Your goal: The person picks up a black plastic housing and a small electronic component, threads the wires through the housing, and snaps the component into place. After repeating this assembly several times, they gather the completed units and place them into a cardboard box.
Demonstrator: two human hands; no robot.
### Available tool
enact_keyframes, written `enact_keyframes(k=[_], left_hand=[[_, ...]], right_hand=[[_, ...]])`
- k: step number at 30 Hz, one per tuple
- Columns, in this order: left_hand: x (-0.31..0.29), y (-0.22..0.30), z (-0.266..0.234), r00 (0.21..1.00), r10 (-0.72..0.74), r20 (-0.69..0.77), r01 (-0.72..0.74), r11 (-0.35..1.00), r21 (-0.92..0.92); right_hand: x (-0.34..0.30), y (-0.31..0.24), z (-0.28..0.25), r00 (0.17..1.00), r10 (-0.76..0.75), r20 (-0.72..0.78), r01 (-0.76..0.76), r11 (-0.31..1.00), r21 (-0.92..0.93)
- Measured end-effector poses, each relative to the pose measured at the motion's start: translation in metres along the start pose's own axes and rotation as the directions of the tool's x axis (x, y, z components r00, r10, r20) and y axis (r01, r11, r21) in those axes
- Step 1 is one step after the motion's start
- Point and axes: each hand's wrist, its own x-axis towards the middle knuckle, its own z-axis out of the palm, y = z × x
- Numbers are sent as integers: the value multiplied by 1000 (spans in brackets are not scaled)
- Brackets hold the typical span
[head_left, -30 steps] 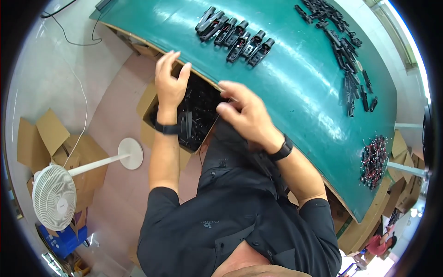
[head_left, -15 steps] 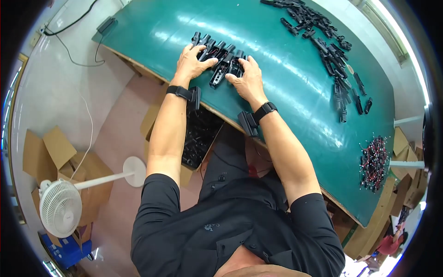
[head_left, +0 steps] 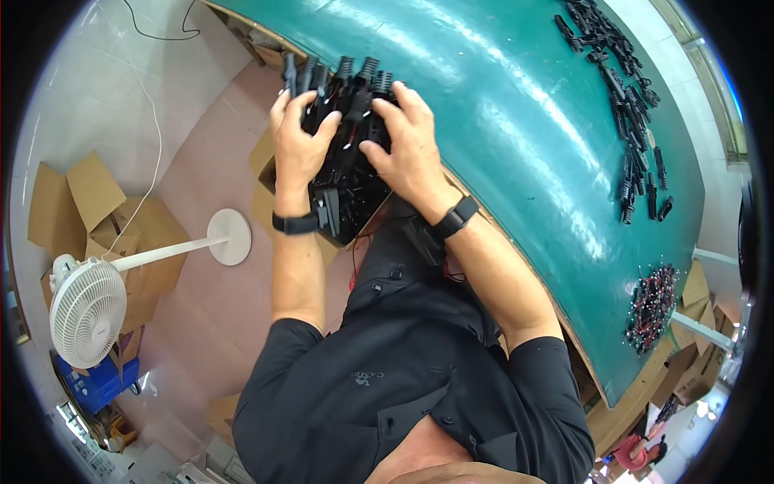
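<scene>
Between my two hands is a bunch of black plastic parts [head_left: 345, 97] with ribbed, spring-like ends, several side by side, with bits of red wire showing among them. My left hand [head_left: 298, 153] grips the bunch from the left, thumb and fingers curved around its side. My right hand [head_left: 411, 149] presses in from the right, fingers bent against the outer parts. The bunch is off the table edge, over an open cardboard box [head_left: 264, 165] that holds many similar black pieces [head_left: 360, 202]. My hands and the bunch hide much of the box.
A green table [head_left: 484, 113] curves along the right. On it lie a long pile of black parts [head_left: 633, 105] and a heap of red and black wires [head_left: 651, 310]. A white fan [head_left: 89, 310] and open cartons [head_left: 141, 230] stand left. Another person [head_left: 635, 453] is far off, lower right.
Both hands have carried the bunch of black plastic parts from the tabletop leftward and nearer, over the box. The view has shifted too, with the table now further right.
</scene>
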Motion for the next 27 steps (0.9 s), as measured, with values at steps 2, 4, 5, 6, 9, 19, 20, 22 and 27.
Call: enact_keyframes(k=[2,4,5,6,9,19,20,22,27], left_hand=[[-25,-18,-6,995,-83,-51,84,996,10],[-51,-40,11,953,-299,-44,293,950,-109],[-66,-54,21,915,-402,-29,392,904,-170],[-79,-76,39,912,-411,-20,401,900,-171],[-133,-170,78,881,-435,184,462,875,-147],[-268,-225,109,561,-708,429,804,589,-79],[-271,-221,111,524,-720,455,826,560,-67],[-272,-214,113,453,-735,505,862,505,-39],[-205,-140,124,625,-576,527,754,621,-215]], right_hand=[[-5,-12,24,996,-69,54,69,998,9],[-10,-14,44,968,-210,140,210,978,14],[-13,-10,53,967,-209,148,208,978,18],[-18,1,60,960,-184,213,187,982,4],[-26,4,71,920,-171,352,177,984,15],[-74,-1,-49,860,69,505,-96,995,26],[-78,-4,-59,859,68,508,-96,995,29],[-85,-10,-77,858,92,505,-137,989,53],[-95,-21,-137,916,105,387,-172,975,143]])
